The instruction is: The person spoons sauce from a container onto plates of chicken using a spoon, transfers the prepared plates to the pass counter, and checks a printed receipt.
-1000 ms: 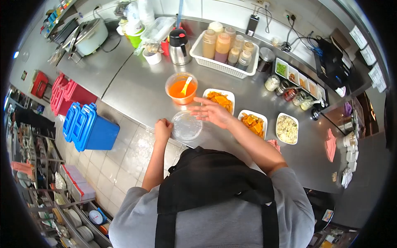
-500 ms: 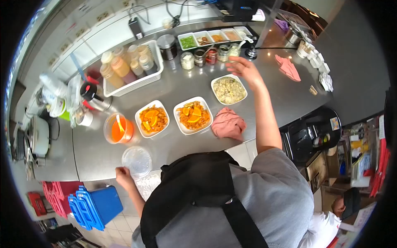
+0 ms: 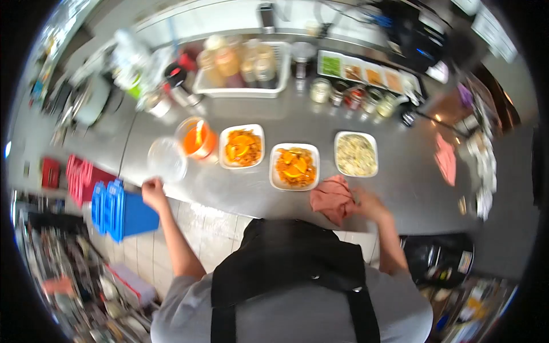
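Observation:
My left hand (image 3: 153, 193) is closed on the rim of a clear round plastic lid (image 3: 167, 159), at the counter's front edge. Just beyond the lid stands a clear tub of orange sauce (image 3: 197, 144) with a pale spoon in it. My right hand (image 3: 373, 207), smeared by motion, is at the right edge of a crumpled pink cloth (image 3: 331, 200); whether its fingers grip the cloth I cannot tell. Two white dishes of food topped with orange slices, one on the left (image 3: 242, 147) and one in the middle (image 3: 294, 166), sit near a white dish of pale grainy food (image 3: 355, 154).
Behind the dishes are a white basket of sauce bottles (image 3: 240, 91), small jars (image 3: 321, 90) and a black tray of toppings (image 3: 374, 77). Another pink cloth (image 3: 445, 160) lies at the right. Below the counter's left side stands a blue bin (image 3: 134, 214).
My right hand has come back from beside the jars to the pink cloth. My left hand and the lid have moved left, away from below the sauce tub. The camera view has turned.

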### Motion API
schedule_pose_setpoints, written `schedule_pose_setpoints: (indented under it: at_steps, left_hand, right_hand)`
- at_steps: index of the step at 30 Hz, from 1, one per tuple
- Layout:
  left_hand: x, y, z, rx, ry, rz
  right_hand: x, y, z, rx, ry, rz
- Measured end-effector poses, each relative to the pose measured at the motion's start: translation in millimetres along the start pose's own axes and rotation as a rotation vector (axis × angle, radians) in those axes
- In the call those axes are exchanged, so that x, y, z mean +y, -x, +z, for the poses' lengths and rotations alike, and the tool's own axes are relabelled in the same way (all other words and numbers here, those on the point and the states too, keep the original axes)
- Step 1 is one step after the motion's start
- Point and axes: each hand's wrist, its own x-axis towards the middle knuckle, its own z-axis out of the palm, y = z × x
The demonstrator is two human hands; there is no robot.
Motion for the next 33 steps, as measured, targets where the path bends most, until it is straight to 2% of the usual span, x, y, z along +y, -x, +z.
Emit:
schedule_pose_setpoints:
  at_steps: [1,2,3,7,9,11,16,19,21,22,24,25,27,30,33]
  left_hand:
    - [-4.0,-9.1,14.0,0.042,-0.065,0.072]
    - [15.6,-11.2,19.1,0.036,-0.014,0.028]
    - [26.7,-16.4,29.5,0.003,0.066,0.017]
    - [48.2,-26.4,75.6,-0.041,-0.021,0.069]
    - [48.4,-36.1,89.3,-0.034,-0.04,0.06]
    - [42.8,-45.6,97.8,-0.187,-0.086,0.016]
    - [35.3,-59.6,119.5,-0.258,-0.026,0.087]
    - [42.9,-61.0,122.5,-0.4,0.033,0.085]
    - [54.4,-56.1,115.1,-0.347,0.007,0.31]
    - [54.5,-55.7,117.1,-0.376,0.027,0.337]
    - [57.3,-55.3,121.5,-0.42,0.193,0.626]
    - [63.5,-52.5,120.6,-0.451,0.219,0.654]
    - [73.8,-46.5,117.3,-0.553,0.023,0.738]
    - [75.5,-36.9,118.1,-0.677,-0.082,0.787]
    - [67.6,-34.1,128.2,-0.637,-0.048,0.825]
  right_hand:
    - [-21.1,4.3,15.7,0.009,-0.111,0.024]
    - [-32.0,4.2,34.4,0.14,-0.073,-0.06]
    - [-30.9,-1.7,41.5,0.116,-0.057,-0.096]
    - [-21.5,-13.5,69.2,0.408,-0.031,-0.275]
    - [-18.1,-16.7,63.0,0.343,-0.026,-0.258]
    - [-13.6,-21.9,58.1,0.281,-0.016,-0.24]
    - [-20.4,-33.0,76.4,0.404,0.018,-0.201]
    - [-43.4,-29.5,81.5,0.471,0.032,-0.139]
    - [-55.4,-25.1,85.9,0.495,0.059,-0.037]
    - [-59.2,-24.1,88.5,0.521,0.069,-0.024]
    - [-63.8,-23.2,95.1,0.568,0.071,0.033]
    - [-63.3,-22.4,100.2,0.595,0.041,0.043]
    - [-60.7,-23.0,112.8,0.638,0.004,0.094]
    - [-52.0,-18.4,137.2,0.753,-0.133,0.143]
    - [-61.7,-9.1,157.3,0.765,-0.169,0.217]
